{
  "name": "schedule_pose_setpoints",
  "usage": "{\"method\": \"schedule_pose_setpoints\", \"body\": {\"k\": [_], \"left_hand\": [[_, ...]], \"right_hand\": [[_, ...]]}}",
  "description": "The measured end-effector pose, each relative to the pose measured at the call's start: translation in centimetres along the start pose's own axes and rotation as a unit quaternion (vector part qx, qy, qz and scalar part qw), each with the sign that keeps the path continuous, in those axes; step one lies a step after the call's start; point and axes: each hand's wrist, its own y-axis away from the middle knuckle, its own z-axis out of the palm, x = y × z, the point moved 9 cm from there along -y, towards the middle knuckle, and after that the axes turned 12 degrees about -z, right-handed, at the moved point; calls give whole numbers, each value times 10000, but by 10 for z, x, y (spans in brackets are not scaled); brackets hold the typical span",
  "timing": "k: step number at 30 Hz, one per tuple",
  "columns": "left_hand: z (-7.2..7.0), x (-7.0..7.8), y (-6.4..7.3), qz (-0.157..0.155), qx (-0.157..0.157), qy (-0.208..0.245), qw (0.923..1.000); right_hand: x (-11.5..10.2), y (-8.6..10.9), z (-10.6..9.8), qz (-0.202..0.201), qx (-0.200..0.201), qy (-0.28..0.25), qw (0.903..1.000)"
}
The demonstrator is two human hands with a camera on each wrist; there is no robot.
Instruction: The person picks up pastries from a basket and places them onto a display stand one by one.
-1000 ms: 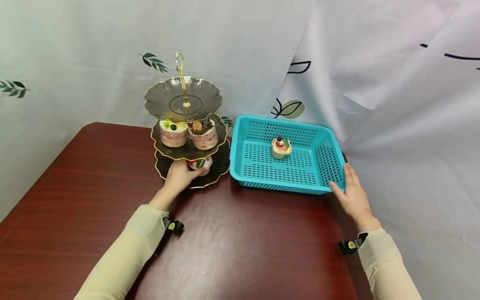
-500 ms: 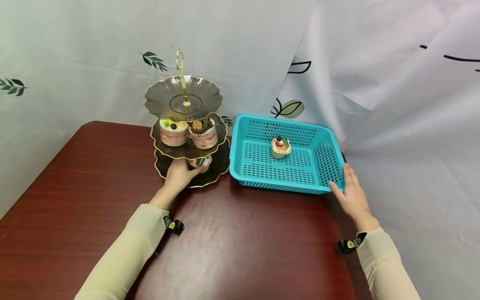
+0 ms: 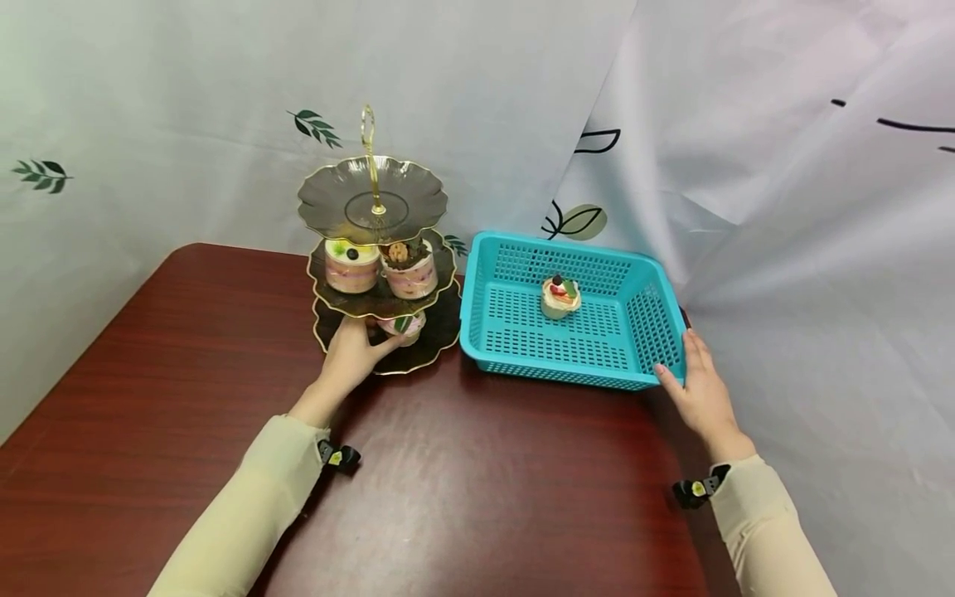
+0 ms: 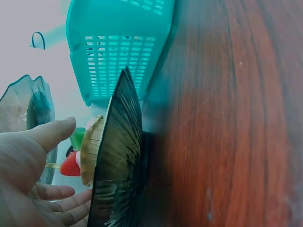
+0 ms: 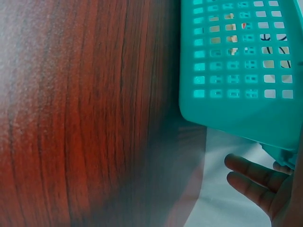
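Observation:
My left hand [image 3: 349, 355] reaches under the middle tier of a gold-edged three-tier stand [image 3: 328, 203]. Beside its thumb, a small pink-topped cupcake [image 3: 404, 326] sits on the bottom plate [image 3: 425, 356]. In the left wrist view the thumb and fingers lie spread around this cupcake [image 4: 90, 153], with a gap at the thumb. A turquoise basket [image 3: 552, 375] stands right of the stand, holding one cream-topped cupcake [image 3: 559, 300]. My right hand [image 3: 705, 398] rests at the basket's right front corner, fingers straight along the outside and thumb at the rim.
Two layered dessert cups, one white-topped [image 3: 351, 269] and one chocolate-topped [image 3: 412, 274], stand on the middle tier. A dark red wooden table [image 3: 462, 481] bears the stand and basket. A white curtain with leaf prints [image 3: 492, 99] hangs behind and to the right.
The left hand has shifted slightly left, and its thumb has come away a little from the pink-topped cupcake. The head view has tilted slightly. The right hand keeps its place on the basket.

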Motion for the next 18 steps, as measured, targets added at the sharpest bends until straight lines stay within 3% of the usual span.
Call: {"method": "schedule_pose_setpoints", "body": {"k": [6, 9, 14, 18], "left_hand": [[-7, -7, 13, -339, 142, -204, 9991], [-11, -5, 21, -314, 238, -269, 9989], [-17, 7, 34, -7, 490, -212, 9986], [-17, 22, 45, 435, 709, -165, 9964]], "right_hand": [[2, 1, 1, -33, 17, 4, 10000], [2, 1, 0, -41, 26, 15, 10000], [1, 0, 0, -25, -5, 19, 10000], [1, 0, -1, 5, -25, 61, 10000]]}}
